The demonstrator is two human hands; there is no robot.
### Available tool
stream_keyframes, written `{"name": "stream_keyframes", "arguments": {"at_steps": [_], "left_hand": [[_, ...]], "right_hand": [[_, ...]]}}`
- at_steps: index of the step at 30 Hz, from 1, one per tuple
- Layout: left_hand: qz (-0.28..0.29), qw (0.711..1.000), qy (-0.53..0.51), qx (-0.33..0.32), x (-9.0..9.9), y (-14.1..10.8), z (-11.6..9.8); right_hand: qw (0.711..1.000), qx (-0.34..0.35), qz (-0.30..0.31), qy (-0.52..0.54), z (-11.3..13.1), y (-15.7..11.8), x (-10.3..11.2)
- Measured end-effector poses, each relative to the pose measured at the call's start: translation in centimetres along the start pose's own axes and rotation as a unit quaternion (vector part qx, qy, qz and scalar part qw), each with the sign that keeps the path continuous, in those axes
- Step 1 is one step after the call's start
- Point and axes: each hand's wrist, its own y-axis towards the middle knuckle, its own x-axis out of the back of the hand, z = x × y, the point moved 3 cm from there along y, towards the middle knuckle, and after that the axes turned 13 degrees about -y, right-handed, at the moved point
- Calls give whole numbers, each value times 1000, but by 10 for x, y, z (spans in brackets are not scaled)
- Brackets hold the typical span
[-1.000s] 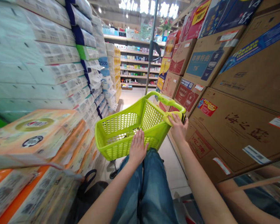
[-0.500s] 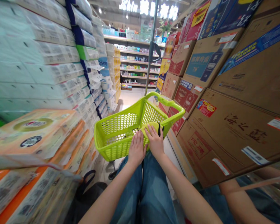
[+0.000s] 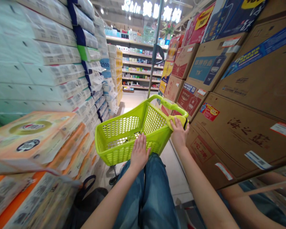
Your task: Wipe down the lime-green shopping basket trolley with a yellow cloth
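A lime-green shopping basket (image 3: 124, 140) with perforated walls and a raised handle stands on wheels in front of my knees. My left hand (image 3: 140, 152) rests on its near rim, the fingers stretched out together and nothing held. At the basket's right end, my right hand (image 3: 179, 132) holds a yellow cloth (image 3: 169, 122) with a dark edge against the rim, just below the handle (image 3: 173, 107). Part of the cloth is hidden under my fingers. A few small dark items lie on the basket's bottom, too small to make out.
Stacked tissue packs (image 3: 69, 76) rise on the left, with orange packs (image 3: 38, 127) close beside me. Cardboard boxes (image 3: 248, 133) line the right side. A metal pole (image 3: 153, 63) stands behind the basket, before stocked shelves (image 3: 143, 60). A dark bag (image 3: 90, 198) sits low at left.
My right hand has moved right with the yellow cloth, from beside my left hand to the rim below the handle. My left hand has stayed in place.
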Motion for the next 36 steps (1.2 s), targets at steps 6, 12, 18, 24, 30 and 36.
{"name": "stream_keyframes", "arguments": {"at_steps": [6, 12, 18, 24, 30, 36], "left_hand": [[-1, 1000, -4, 1, 0, 0, 1], [3, 1000, -4, -4, 1, 0, 2], [2, 1000, -2, -9, 4, 0, 1], [-2, 1000, -4, -1, 3, 1, 0], [-2, 1000, -10, -3, 2, 0, 1], [3, 1000, -12, -4, 4, 0, 2]], "right_hand": [[992, 107, 23, 59, 83, -46, 4], [981, 182, 15, 72, 84, -48, 6], [998, 53, 5, 20, -4, -1, 0], [1000, 2, 7, 13, 6, 0, 2], [990, 107, 36, 85, 96, -50, 10], [981, 164, 36, 102, 98, -56, 12]]}}
